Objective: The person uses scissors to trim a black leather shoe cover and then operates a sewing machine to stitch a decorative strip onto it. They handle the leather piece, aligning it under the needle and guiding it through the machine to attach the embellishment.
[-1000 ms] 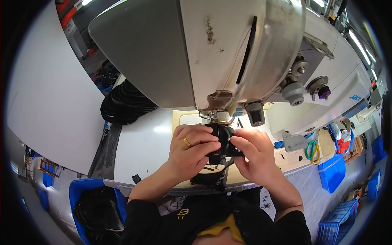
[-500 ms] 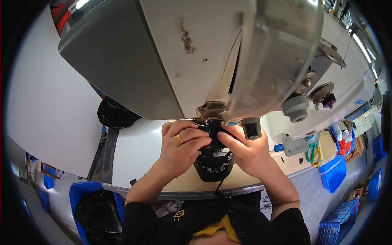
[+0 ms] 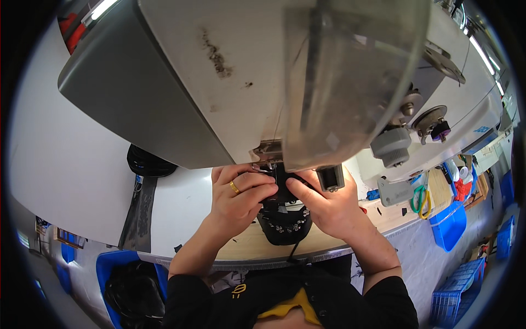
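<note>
A black piece (image 3: 285,225) with a rounded near end and a row of shiny stones lies under the head of a white sewing machine (image 3: 219,77). My left hand (image 3: 235,200), with a gold ring, presses its closed fingers on the left side of the piece, by the presser foot (image 3: 264,168). From the right, my right hand (image 3: 326,205) holds the same piece, thumb on top, its fingers partly behind the machine's parts. The needle point and the far end of the piece are hidden. I cannot tell exactly what article it is.
Black pieces (image 3: 149,160) are stacked left of the machine. A blue bin (image 3: 102,268) with black pieces stands at lower left. Green and yellow scissors (image 3: 421,202) hang at the table's right, near a blue tray (image 3: 449,227). A blue crate (image 3: 455,296) stands lower right.
The view has shifted slightly, so the machine head covers more on the left. Both hands stay on the black piece, almost in the same place.
</note>
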`<state>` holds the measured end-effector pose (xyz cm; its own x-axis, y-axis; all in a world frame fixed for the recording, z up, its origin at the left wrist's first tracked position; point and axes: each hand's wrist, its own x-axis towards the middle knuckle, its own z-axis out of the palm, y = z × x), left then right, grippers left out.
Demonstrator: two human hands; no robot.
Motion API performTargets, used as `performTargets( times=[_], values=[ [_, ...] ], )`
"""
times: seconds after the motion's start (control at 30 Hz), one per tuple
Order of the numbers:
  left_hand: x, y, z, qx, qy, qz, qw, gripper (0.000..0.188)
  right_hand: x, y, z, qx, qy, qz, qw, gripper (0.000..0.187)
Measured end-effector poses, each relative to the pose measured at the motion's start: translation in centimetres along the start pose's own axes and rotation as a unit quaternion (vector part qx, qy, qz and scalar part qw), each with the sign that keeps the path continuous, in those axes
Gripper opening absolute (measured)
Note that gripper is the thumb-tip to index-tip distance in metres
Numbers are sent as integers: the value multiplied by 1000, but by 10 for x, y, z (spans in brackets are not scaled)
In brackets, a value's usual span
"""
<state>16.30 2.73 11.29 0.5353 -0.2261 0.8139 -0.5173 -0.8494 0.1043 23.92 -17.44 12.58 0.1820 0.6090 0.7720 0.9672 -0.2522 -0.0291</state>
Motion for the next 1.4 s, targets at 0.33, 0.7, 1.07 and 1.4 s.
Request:
performTargets(
  times=[0.33,0.7,1.07,1.4],
  values=[
    [-1,6,-1,4,13,21,1000,35,2,-2,-5,26,-16,46,998,30],
    [-3,2,6,31,39,35,998,32,-1,10,7,7,-37,41,998,42],
    [-6,0,16,54,87,3,995,27,1,18,18,22,9,53,998,47],
    [-4,0,22,56,99,-23,993,23,4,30,23,-14,5,36,999,33]
  ],
)
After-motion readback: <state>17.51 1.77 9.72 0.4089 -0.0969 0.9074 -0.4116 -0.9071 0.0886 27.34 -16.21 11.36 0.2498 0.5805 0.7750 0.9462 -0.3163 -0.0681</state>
